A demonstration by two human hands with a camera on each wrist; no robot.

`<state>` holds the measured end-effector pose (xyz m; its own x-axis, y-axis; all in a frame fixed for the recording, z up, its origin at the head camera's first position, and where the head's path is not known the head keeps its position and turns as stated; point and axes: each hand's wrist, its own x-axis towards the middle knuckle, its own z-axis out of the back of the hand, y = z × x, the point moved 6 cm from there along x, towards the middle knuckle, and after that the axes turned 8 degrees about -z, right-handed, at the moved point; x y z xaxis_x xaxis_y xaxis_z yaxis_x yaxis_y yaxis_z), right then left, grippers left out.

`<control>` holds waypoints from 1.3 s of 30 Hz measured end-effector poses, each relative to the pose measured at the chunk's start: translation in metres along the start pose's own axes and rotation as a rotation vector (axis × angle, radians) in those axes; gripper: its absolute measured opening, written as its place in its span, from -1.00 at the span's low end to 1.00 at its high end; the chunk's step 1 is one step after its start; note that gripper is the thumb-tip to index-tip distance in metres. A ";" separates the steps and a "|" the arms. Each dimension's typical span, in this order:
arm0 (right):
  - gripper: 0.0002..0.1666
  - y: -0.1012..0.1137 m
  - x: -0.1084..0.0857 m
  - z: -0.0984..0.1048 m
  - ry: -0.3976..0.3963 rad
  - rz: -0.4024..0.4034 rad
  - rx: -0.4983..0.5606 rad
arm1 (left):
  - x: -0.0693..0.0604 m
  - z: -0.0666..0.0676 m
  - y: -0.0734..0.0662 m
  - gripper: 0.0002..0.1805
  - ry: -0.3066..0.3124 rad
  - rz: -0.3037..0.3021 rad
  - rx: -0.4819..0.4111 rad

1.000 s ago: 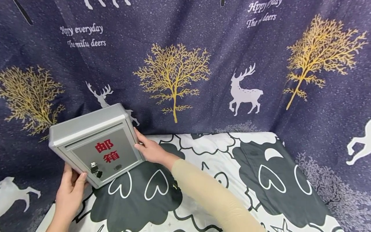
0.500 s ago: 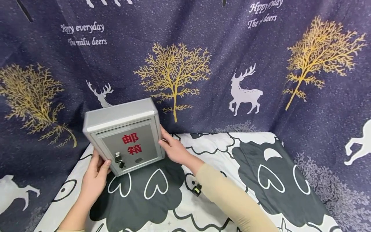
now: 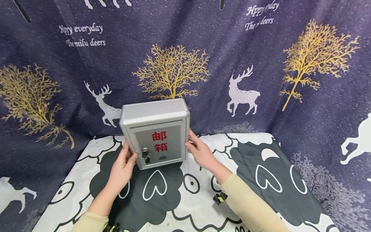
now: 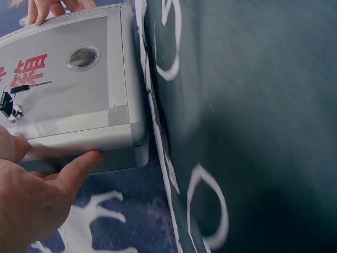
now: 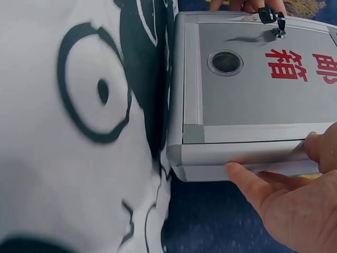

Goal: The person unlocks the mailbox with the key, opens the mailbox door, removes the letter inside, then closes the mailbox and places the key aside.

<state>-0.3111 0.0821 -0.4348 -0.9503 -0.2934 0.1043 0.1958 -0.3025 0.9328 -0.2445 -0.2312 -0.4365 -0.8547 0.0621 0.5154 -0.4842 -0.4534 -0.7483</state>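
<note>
A silver metal mailbox [image 3: 174,135] with red characters on its front stands near upright, slightly tilted, around the middle of the head view. My left hand [image 3: 123,167] grips its left side low down, thumb toward the front edge. On the opposite side my right hand [image 3: 201,153] holds the right edge. Keys [image 3: 146,156] hang from the lock at the door's lower left. A small round window [image 5: 225,62] shows low on the door in the right wrist view. The left wrist view shows the mailbox's bottom edge close to the cloth; whether it touches I cannot tell.
A table covered by a black and white cartoon-sheep cloth [image 3: 200,206] lies under the hands. Behind and at both sides hangs a dark blue curtain [image 3: 214,38] with gold trees and white deer. Black wrist straps [image 3: 220,198] sit at the sleeves.
Both hands have carried the mailbox from the left of the table rightward to the middle. It now faces more squarely forward and leans less.
</note>
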 end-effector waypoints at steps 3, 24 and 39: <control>-0.20 -0.007 -0.010 0.017 -0.030 -0.026 -0.011 | 0.007 -0.017 -0.002 -0.19 0.027 -0.001 -0.008; -0.19 -0.028 -0.051 0.085 -0.165 -0.090 0.000 | 0.032 -0.092 -0.016 -0.18 0.148 -0.014 -0.190; -0.18 -0.038 -0.054 0.093 -0.176 -0.139 0.047 | 0.031 -0.105 -0.007 -0.19 0.158 0.008 -0.238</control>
<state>-0.2896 0.1941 -0.4436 -0.9957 -0.0879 0.0281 0.0522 -0.2848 0.9572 -0.2874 -0.1329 -0.4589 -0.8680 0.2058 0.4520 -0.4921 -0.2338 -0.8385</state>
